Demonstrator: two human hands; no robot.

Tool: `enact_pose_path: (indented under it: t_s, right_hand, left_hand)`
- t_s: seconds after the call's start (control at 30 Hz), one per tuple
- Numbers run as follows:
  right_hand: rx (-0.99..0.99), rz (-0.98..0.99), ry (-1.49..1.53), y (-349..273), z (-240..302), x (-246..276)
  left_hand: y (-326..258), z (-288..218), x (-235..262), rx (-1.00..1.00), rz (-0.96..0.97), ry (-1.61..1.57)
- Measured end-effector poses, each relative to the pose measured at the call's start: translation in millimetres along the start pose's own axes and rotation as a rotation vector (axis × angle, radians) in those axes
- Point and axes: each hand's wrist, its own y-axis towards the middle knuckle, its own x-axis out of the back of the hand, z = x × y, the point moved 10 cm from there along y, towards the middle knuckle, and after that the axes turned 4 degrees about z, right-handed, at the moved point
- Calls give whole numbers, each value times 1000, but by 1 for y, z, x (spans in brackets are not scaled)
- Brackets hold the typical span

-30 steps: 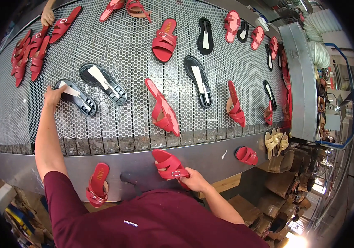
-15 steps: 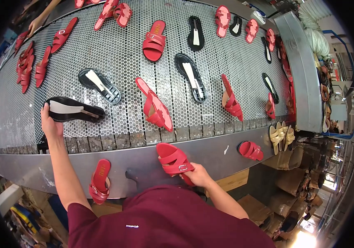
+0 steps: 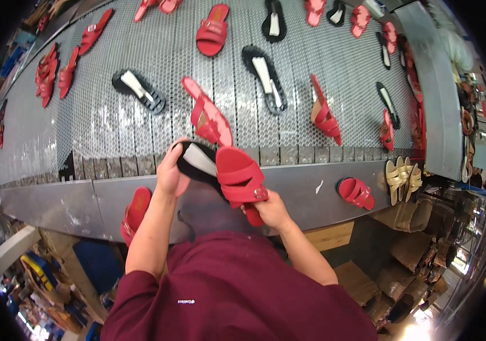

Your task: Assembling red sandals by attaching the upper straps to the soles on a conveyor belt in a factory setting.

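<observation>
My left hand (image 3: 173, 173) is closed on the end of a black shoe sole (image 3: 199, 161) with a pale strip along its middle. My right hand (image 3: 273, 211) grips a red slide sandal (image 3: 238, 175) with crossed straps and a buckle. Sandal and sole are close together in front of my chest, the sandal overlapping the sole's right end and hiding it. Whether they touch, I cannot tell. By my left forearm, a finished-looking red sandal (image 3: 138, 209) rests on the metal ledge (image 3: 294, 187).
Beyond the ledge runs a perforated metal conveyor (image 3: 163, 48) carrying several red uppers (image 3: 209, 116) and black soles (image 3: 265, 79). To the right on the ledge sit another red sandal (image 3: 356, 193) and gold sandals (image 3: 403, 179). A metal housing (image 3: 433, 91) stands at the right.
My left hand has brought the black sole rightward from over the conveyor to the red sandal. My right hand, still holding the sandal, has moved slightly, and the view has shifted.
</observation>
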Motion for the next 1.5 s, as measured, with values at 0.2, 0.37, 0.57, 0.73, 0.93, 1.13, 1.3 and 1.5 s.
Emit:
enact_pose_path:
  t_s: [0.2,0.37,0.57,0.73,0.93,1.13,1.3,1.5]
  right_hand:
    - [23,122,4,23,2,-14]
    - [-23,190,2,29,-2,-21]
    - [-18,234,-21,31,-5,-16]
    - [-48,226,-76,31,-7,-7]
    - [-53,221,-75,31,-5,-1]
    - [-39,227,-81,29,2,2]
    - [-66,194,-162,27,1,9]
    - [-37,207,-233,25,6,11]
  left_hand:
    - [3,12,-38,36,152,61]
    - [4,26,-37,121,145,239]
    - [3,37,-46,165,130,262]
    - [5,46,-48,196,127,252]
    - [7,51,-54,190,97,243]
    - [6,60,-51,226,95,204]
    - [5,53,-61,257,39,415]
    - [6,38,-72,310,43,1001]
